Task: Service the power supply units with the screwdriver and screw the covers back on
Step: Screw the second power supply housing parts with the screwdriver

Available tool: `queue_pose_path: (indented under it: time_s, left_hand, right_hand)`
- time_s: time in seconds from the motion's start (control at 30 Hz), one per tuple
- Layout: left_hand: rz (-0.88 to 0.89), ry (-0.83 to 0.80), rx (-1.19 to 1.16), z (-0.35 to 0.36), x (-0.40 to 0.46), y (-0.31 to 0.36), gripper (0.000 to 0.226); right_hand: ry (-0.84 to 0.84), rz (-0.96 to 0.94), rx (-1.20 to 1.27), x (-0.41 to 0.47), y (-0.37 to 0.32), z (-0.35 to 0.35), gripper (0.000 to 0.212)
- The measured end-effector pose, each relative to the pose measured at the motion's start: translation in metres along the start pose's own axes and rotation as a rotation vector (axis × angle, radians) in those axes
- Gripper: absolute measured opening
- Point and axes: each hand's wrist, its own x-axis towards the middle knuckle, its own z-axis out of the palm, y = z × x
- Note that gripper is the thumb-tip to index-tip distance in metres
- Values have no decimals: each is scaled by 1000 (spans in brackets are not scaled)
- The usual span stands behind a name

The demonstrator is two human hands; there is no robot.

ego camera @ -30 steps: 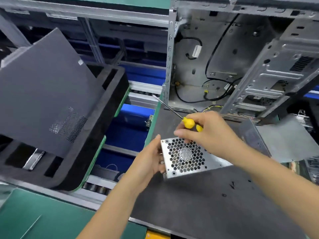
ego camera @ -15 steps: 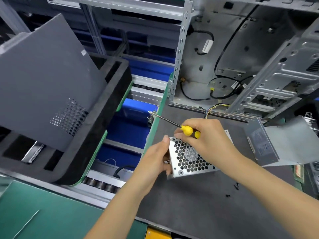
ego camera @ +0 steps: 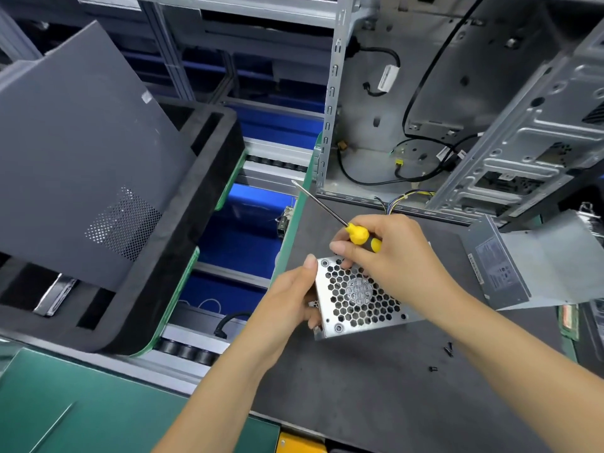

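The fingers (ego camera: 340,248) of the right hand (ego camera: 398,256) are curled round the yellow handle of the screwdriver (ego camera: 358,234), whose thin shaft points up and away to the left, its tip in the air and touching nothing; the same hand's fingertips rest on the far edge of the power supply unit (ego camera: 358,297). The left hand (ego camera: 287,299) grips that unit by its left edge, thumb on top near a corner screw hole, the other fingers hidden beneath. The unit is a small metal box with a honeycomb fan grille facing up, tilted, its near corner seemingly on the dark tabletop (ego camera: 376,387). It looks stiff and fairly light, with sharp sheet-metal edges; the solid rim is the place to hold, not the grille, which fingers could dent or snag. Bare metal may slip, so a firm pinch across the edges seems wise while a screw is driven. Just right of the unit, loose black screws (ego camera: 448,349) lie on the tabletop; further right sits a second grey power supply (ego camera: 496,273). Behind the unit stands an open computer case (ego camera: 408,93) with trailing cables.
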Motion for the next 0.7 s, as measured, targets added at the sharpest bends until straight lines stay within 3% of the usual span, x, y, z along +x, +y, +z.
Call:
queue_pose_path:
  time_s: [0.2,0.4,0.7]
  left_hand:
    - [-13,-54,0,-4,1,2,60]
    - [-22,-56,24,-2,0,3,71]
    - [-35,-35,33,0,-2,6,70]
  right_hand:
    - [1,17,18,-1,2,0,11]
    - [-7,-8,-26,-2,2,-1,11]
    - [15,-175,-173,-4,0,11,9]
